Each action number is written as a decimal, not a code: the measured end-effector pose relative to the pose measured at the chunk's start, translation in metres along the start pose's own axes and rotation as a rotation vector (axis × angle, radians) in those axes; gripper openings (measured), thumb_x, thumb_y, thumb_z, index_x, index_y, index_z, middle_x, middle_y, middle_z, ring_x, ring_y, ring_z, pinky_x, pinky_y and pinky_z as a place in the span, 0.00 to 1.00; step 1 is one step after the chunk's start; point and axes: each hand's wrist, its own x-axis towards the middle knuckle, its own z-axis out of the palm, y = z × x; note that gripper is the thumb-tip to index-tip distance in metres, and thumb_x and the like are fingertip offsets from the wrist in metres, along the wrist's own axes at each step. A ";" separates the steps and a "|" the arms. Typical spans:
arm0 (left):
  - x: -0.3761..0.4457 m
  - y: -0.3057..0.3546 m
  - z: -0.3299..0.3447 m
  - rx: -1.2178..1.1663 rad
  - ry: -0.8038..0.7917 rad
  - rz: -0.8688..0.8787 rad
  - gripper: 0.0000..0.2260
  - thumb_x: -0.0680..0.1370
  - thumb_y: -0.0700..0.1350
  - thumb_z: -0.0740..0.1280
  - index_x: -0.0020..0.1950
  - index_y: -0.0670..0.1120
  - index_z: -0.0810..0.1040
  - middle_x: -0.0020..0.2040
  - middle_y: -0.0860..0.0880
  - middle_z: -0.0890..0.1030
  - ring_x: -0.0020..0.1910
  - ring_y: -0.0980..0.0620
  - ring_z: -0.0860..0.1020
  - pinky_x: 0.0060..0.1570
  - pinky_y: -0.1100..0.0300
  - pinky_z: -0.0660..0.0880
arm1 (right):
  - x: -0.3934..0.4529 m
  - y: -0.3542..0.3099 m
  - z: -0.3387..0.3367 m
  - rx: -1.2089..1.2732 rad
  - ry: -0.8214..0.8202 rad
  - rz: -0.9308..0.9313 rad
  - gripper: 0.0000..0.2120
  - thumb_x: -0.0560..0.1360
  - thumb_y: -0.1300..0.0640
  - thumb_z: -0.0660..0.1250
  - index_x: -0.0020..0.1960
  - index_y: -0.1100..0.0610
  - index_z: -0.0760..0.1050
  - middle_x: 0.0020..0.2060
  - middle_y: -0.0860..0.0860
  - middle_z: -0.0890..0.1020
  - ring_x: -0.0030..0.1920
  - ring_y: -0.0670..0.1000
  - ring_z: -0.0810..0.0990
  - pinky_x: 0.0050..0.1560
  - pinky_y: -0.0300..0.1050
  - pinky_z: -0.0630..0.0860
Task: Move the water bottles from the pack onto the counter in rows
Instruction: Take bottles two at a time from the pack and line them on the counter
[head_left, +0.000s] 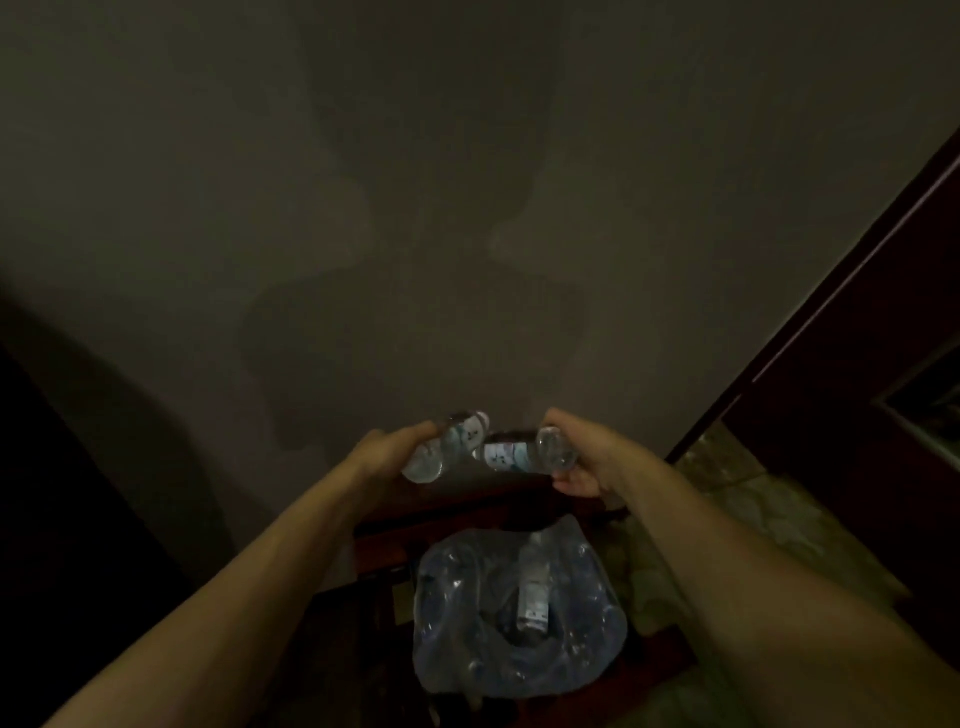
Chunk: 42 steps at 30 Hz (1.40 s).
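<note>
Bottles fill both my hands in the head view, the only view there is. My left hand (387, 451) grips one water bottle (445, 447) round its body, fingers curled over the top of it, with the base turned toward me and the capped end slanting up and away toward the wall (467, 182). My right hand (582, 457) grips a second water bottle (524, 451), which lies nearly level, its clear base at my fingers and its capped end pointing left toward the first bottle. The two bottles come close together at the middle; in the dim light I cannot tell whether they touch.

Both are held up in front of the wall, above the dark reddish-brown surface (441, 506) that runs along its foot. Nearer to me, below my forearms, sits the torn plastic pack (467, 644), its clear wrap crumpled and open at the top. One more bottle (535, 587) stands inside it, toward the right side. To the right of the pack is patterned floor (748, 499), and beyond that a dark wooden frame (841, 322) rising along the wall.
</note>
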 end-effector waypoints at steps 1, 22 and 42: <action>-0.005 0.004 -0.002 -0.067 -0.034 0.002 0.21 0.71 0.52 0.74 0.52 0.34 0.81 0.43 0.37 0.83 0.36 0.43 0.81 0.37 0.55 0.78 | -0.004 -0.001 -0.001 0.084 -0.012 -0.014 0.13 0.74 0.45 0.66 0.46 0.56 0.75 0.38 0.53 0.78 0.33 0.48 0.75 0.29 0.39 0.78; -0.182 0.007 -0.004 -0.087 -0.275 0.513 0.23 0.74 0.35 0.69 0.68 0.47 0.71 0.59 0.42 0.82 0.57 0.43 0.82 0.57 0.48 0.79 | -0.129 0.072 0.037 0.462 -0.481 -0.721 0.28 0.68 0.51 0.73 0.66 0.50 0.72 0.53 0.54 0.84 0.44 0.51 0.82 0.34 0.42 0.74; -0.323 -0.006 -0.158 0.009 0.144 0.807 0.23 0.68 0.42 0.78 0.62 0.49 0.75 0.52 0.50 0.85 0.48 0.55 0.85 0.46 0.59 0.82 | -0.271 0.059 0.183 0.292 -0.421 -1.051 0.25 0.66 0.52 0.76 0.61 0.56 0.76 0.54 0.54 0.85 0.55 0.53 0.84 0.55 0.47 0.80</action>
